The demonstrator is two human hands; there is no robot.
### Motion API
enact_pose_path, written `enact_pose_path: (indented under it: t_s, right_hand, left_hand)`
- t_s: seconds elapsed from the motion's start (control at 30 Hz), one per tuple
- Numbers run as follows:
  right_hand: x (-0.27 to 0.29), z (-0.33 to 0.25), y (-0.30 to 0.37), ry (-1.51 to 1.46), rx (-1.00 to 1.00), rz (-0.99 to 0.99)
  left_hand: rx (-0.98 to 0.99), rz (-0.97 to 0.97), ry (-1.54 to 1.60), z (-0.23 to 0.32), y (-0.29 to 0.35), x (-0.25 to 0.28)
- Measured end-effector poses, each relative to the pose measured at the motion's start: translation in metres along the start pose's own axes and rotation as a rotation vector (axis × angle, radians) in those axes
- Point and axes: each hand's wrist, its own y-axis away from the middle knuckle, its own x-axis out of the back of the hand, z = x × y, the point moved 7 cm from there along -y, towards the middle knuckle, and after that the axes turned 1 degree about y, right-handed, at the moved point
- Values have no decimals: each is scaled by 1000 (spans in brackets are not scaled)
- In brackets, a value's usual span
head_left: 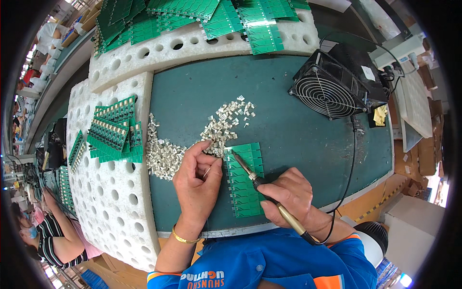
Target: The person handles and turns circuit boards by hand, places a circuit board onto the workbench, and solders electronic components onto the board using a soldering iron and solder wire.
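A green circuit board panel (244,185) lies on the dark green mat in front of me, with pins along its left edge. My right hand (291,195) grips a soldering iron (251,174), whose tip points at the board's upper left corner. Beside that corner is my left hand (198,178), its thumb and forefinger pinched together near the board's edge. A thin wire shows at those fingers, probably solder. Loose small white connectors (221,126) lie heaped just beyond my left hand, and another pile of white connectors (166,156) spreads to its left.
A black fan (327,91) stands at the right rear, its cord running down to the iron's side. White perforated foam (115,202) at left bears populated boards (113,130); another foam slab (159,50) at the back holds bare green boards (262,36). A co-worker (60,231) sits far left.
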Motion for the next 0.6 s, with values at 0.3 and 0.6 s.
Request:
enact_pose_path:
  t_s: [0.3, 0.6]
  right_hand:
    - [3, 4, 3, 8, 6, 7]
    - [7, 4, -2, -34, -33, 20]
  left_hand:
    - [-47, 11, -93, -2, 3, 9]
    - [138, -13, 117, -5, 9, 13]
